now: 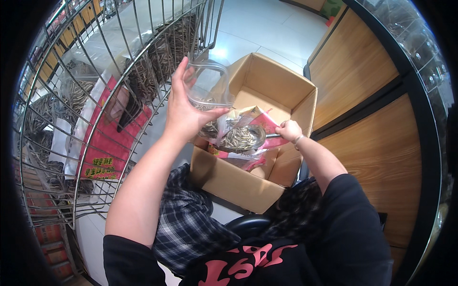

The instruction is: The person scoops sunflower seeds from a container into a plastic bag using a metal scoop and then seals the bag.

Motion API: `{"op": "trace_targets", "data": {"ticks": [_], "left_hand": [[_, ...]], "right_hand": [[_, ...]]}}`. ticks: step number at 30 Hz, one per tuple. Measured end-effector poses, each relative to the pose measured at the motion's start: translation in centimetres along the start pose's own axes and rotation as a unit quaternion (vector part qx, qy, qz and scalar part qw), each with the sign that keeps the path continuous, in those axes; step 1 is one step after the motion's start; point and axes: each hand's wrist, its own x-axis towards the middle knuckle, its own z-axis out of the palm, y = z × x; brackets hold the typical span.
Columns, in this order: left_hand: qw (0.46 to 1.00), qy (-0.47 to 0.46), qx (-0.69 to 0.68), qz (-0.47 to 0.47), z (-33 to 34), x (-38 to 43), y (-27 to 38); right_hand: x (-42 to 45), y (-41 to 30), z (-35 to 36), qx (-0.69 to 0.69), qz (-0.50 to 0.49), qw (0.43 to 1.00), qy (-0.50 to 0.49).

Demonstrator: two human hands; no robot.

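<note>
My left hand (186, 107) grips the rim of a clear plastic zip bag (209, 84), thumb and fingers spread so its mouth gapes. Some striped sunflower seeds show inside the lower part of this bag. A scoop (263, 137) is held by its metal handle in my right hand (290, 131), above the cardboard box. Sunflower seeds (241, 138) fill much of its bowl, just below and right of the clear bag. Behind and under the scoop is a printed pink and yellow bag (261, 119); whether it touches the scoop, I cannot tell.
The open cardboard box (239, 186) stands in front of my knees, with printed packaging inside. At left, a wire shopping cart (120, 82) holds bags of sunflower seeds (161, 53) and a pink printed bag (107, 143). Wooden cabinet panels (379, 139) rise on the right.
</note>
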Motion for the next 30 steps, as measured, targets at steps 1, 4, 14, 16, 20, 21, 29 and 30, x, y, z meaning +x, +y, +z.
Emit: {"op": "trace_targets", "data": {"ticks": [1, 4, 14, 16, 20, 21, 29, 30], "left_hand": [[1.0, 0.002, -0.007, -0.004, 0.0, 0.0, -0.2], [1.0, 0.002, -0.007, -0.005, -0.1, 0.1, -0.1], [0.998, -0.032, 0.056, 0.012, 0.7, 0.2, -0.3], [0.996, -0.046, 0.071, 0.009, 0.7, 0.2, -0.5], [0.994, -0.086, 0.065, -0.023, 0.9, 0.1, -0.3], [0.993, -0.089, 0.076, -0.012, 0.9, 0.1, -0.4], [0.985, -0.129, 0.114, 0.016, 1.8, -0.6, -1.9], [0.984, -0.136, 0.114, 0.019, 2.0, -0.8, -2.0]], "right_hand": [[0.1, 0.2, -1.0, 0.003, 0.028, 0.999, -0.037], [0.2, 1.4, -3.2, 0.012, 0.012, 0.998, -0.054], [-3.5, 5.3, -8.8, 0.119, 0.054, 0.991, -0.03], [-3.4, 5.3, -9.4, 0.129, 0.051, 0.99, -0.023], [-3.2, 4.6, -11.3, 0.18, 0.039, 0.983, -0.004], [-3.4, 4.1, -11.9, 0.204, 0.021, 0.979, 0.002], [-6.6, -1.5, -20.0, 0.188, 0.019, 0.981, 0.042], [-7.1, -1.9, -20.9, 0.176, 0.016, 0.983, 0.046]]}}
